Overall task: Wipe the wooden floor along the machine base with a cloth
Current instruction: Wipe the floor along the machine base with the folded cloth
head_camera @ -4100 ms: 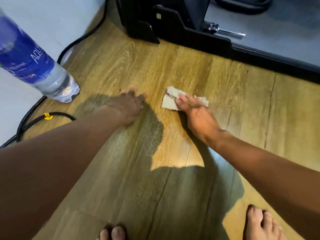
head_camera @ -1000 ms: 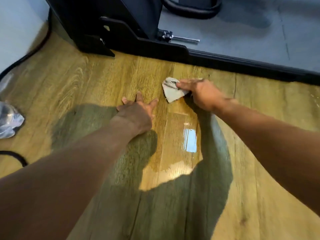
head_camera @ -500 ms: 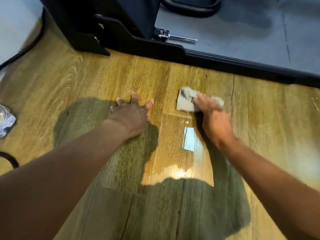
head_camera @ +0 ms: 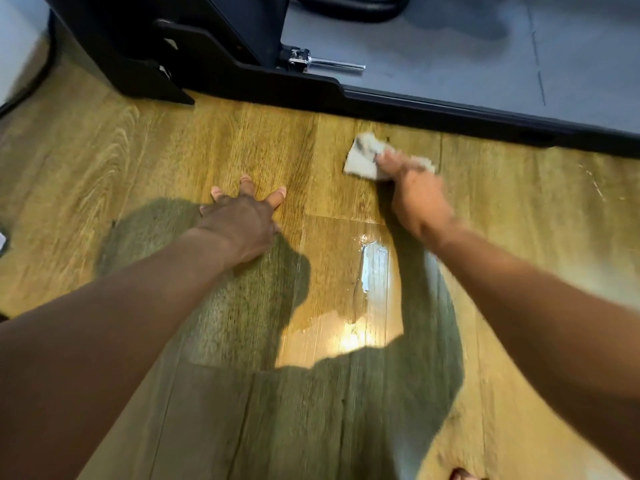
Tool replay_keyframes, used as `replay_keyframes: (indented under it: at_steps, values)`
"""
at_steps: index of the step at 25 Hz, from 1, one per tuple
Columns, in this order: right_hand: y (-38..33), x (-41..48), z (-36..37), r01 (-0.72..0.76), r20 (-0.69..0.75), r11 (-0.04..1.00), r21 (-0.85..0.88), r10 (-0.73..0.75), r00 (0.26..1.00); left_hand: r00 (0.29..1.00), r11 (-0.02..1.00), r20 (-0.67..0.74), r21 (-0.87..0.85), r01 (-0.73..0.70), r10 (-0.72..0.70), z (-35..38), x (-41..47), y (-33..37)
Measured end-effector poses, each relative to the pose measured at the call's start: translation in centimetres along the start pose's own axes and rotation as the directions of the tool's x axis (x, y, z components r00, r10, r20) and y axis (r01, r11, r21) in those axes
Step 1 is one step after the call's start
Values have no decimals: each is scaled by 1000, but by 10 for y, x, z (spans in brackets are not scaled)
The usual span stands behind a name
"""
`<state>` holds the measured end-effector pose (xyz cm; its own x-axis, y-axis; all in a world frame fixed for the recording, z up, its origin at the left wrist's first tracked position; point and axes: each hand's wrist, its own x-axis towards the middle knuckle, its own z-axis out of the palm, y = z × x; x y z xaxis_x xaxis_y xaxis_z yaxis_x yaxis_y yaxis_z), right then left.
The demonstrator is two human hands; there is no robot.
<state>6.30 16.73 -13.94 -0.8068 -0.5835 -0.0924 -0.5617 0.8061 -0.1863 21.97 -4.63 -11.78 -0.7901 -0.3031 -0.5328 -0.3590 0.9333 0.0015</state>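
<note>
A small pale grey cloth (head_camera: 362,157) lies on the wooden floor (head_camera: 138,150), a short way in front of the black machine base (head_camera: 433,109). My right hand (head_camera: 415,192) presses down on the cloth, fingers covering its right part; the hand is blurred with motion. My left hand (head_camera: 242,220) rests flat on the floor to the left, fingers spread, holding nothing. A wet, shiny patch (head_camera: 374,268) shows on the boards between my arms.
The machine's grey deck (head_camera: 450,46) and a metal pin (head_camera: 325,64) sit behind the base edge. A black cable (head_camera: 34,77) runs along the wall at far left. A toe (head_camera: 462,474) shows at the bottom edge.
My right hand has slid the cloth to the right and a little toward the machine base. My left hand stays planted. The view has shifted right, so the water bottle has left the frame.
</note>
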Motion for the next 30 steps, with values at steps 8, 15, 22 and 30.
replay_keyframes:
  at_steps: [8, 15, 22, 30]
  values:
    - [4, -118, 19, 400, 10, 917, 11, -400, 917, 999, 999, -14, 11, 31, -31, -3, -9, 9]
    - [-3, -52, 20, 84, 7, 996, 27, -84, 996, 997, 999, -83, -53, -3, -1, 2, -4, 9]
    - [8, -197, 38, 602, -33, 796, 68, -601, 799, 996, 996, -12, -4, -92, 92, -4, 16, 74]
    - [75, 43, -7, 335, 29, 939, 78, -338, 941, 995, 996, 44, 14, -94, 93, -14, 15, 75]
